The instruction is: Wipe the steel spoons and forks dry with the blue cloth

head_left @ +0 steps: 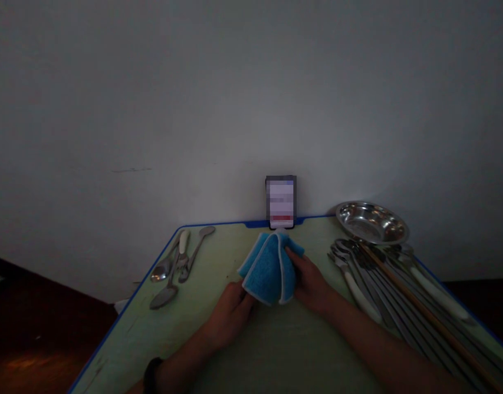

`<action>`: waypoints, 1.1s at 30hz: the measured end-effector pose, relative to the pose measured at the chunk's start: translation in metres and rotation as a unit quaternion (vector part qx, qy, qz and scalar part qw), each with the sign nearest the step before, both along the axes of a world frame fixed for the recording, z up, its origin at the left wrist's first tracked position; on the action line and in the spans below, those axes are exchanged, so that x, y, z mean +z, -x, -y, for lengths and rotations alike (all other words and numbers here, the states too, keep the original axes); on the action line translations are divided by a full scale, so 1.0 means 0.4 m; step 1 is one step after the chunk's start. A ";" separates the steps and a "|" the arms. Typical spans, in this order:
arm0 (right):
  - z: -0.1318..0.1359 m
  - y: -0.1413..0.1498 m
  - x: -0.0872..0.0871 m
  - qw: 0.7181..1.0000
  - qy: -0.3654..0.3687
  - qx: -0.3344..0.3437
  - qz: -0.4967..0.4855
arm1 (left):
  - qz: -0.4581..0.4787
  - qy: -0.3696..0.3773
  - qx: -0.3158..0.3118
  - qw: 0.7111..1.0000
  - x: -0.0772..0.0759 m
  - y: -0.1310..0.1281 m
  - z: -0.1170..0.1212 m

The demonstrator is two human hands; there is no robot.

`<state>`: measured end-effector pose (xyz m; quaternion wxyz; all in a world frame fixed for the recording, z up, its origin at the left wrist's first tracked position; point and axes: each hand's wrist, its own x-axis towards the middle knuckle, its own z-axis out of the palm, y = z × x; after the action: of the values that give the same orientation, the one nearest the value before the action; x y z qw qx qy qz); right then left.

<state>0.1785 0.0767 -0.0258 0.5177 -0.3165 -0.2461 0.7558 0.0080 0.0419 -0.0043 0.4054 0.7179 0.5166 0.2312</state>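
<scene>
A folded blue cloth (pixel 265 273) with pale edging is held up over the middle of the table. My right hand (pixel 311 282) is closed on its right side, the thumb pressing near the top. At the cloth's lower left corner, my left hand (pixel 234 307) is closed; its fingertips and whatever they hold are hidden behind the cloth. A small greyish rounded tip (pixel 281 232) shows just above the cloth, too dim to name for certain.
Left on the green table (pixel 210 361) lie several spoons (pixel 164 297) and a white-handled fork (pixel 183 249). Several utensils and chopsticks (pixel 415 301) lie at the right, by a steel bowl (pixel 370 221). A phone (pixel 281 202) leans against the wall (pixel 235 109).
</scene>
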 end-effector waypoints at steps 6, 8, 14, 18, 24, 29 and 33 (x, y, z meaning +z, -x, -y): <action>0.000 0.000 -0.009 1.000 -0.005 0.001 -0.002 | 0.012 -0.019 0.014 1.000 0.005 0.001 -0.005; 0.000 0.004 -0.010 1.000 -0.001 -0.004 0.000 | 0.017 -0.019 0.027 0.999 0.012 0.000 -0.003; -0.006 0.022 0.009 1.000 0.012 -0.027 -0.007 | 0.025 -0.003 0.053 0.998 0.018 -0.001 -0.003; -0.013 0.022 0.009 0.998 0.028 -0.036 -0.036 | 0.110 0.046 0.035 0.992 0.004 -0.002 -0.003; -0.018 0.016 0.003 0.997 0.043 -0.051 -0.030 | 0.174 0.066 0.066 0.980 0.002 -0.011 0.003; -0.017 0.015 0.004 0.997 0.047 -0.056 -0.039 | 0.163 0.053 0.046 0.984 0.003 -0.016 -0.005; -0.019 0.011 -0.003 0.995 0.050 -0.080 -0.030 | 0.114 0.062 0.040 0.991 -0.002 -0.017 -0.009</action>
<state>0.1742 0.0842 -0.0270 0.5669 -0.3378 -0.1660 0.7328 0.0148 0.0453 -0.0050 0.4962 0.6387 0.5087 0.2951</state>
